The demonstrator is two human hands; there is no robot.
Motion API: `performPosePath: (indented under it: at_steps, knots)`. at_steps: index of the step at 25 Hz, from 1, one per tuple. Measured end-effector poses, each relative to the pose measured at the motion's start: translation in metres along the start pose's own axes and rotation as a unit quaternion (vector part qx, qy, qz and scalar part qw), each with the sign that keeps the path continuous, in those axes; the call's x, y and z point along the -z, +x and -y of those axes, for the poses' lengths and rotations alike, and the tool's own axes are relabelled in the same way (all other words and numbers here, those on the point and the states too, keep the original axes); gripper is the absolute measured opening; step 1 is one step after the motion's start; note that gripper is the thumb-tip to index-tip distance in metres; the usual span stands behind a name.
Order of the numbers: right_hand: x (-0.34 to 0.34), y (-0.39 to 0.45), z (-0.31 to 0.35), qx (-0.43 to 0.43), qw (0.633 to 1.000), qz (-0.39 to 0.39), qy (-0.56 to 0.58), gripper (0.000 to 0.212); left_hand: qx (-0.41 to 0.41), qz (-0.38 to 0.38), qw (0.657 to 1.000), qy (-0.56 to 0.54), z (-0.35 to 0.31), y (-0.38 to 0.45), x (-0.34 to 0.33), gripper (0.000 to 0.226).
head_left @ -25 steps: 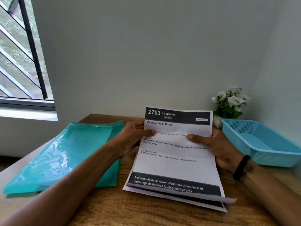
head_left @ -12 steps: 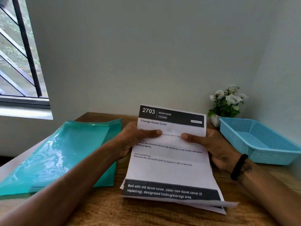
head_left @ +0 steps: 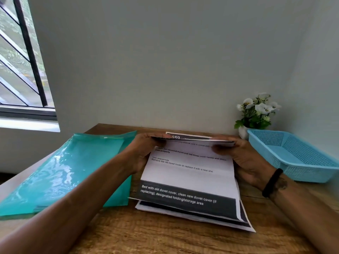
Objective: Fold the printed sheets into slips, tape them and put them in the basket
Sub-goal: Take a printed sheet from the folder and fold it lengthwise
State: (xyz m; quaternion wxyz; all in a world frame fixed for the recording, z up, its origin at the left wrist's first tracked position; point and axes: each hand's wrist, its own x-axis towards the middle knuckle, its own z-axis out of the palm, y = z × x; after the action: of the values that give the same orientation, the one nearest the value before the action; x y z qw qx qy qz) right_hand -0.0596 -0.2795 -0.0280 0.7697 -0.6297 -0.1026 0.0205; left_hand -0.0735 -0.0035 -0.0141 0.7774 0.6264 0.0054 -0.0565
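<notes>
The blue mesh basket (head_left: pixel 293 154) sits at the right end of the table (head_left: pixel 165 235), against the wall corner; what shows of its inside holds no slips. Just behind its left rim stands a small pot of white flowers (head_left: pixel 256 112). On the left, a teal plastic folder (head_left: pixel 69 169) lies flat, its near corner reaching toward the table's front-left edge.

Between folder and basket, the printed sheet (head_left: pixel 189 173) is lifted off a stack of further sheets (head_left: pixel 211 217) lying on the wood. The left hand (head_left: pixel 141 153) and right hand (head_left: pixel 244 160) each pinch its top edge, fingers curled over, bending the top portion toward the person. Bare wood lies in front of the stack, up to the near edge.

Legible on the held sheet: "Remove the old duvet cover or replace it with a new one" and, in the dark band, "Bed with old duvet cover, clean new duvet cover (if replacing), designated folding/storage area". Behind the fold, a header on another sheet shows "659".
</notes>
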Motion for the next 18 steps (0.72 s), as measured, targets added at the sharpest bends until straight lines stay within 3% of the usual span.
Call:
performPosePath:
  at_steps: [4,7,12,18]
  knots:
    - [-0.001,-0.001,0.007,0.024,0.999,-0.019,0.008,0.018,0.014,-0.038,0.998,-0.056,-0.005,0.001,0.001,0.016]
    - [0.001,0.000,0.007,0.046,0.998,-0.033,0.015,0.015,0.038,-0.022,0.994,-0.105,-0.007,0.005,0.007,0.030]
    - [0.001,0.000,0.007,0.047,0.997,-0.059,0.005,0.020,0.054,0.034,0.997,-0.037,-0.006,-0.001,0.002,0.056]
    - [0.010,0.010,0.006,-0.014,0.997,-0.064,0.051,0.034,0.021,-0.011,1.000,0.005,-0.004,0.001,0.004,0.032]
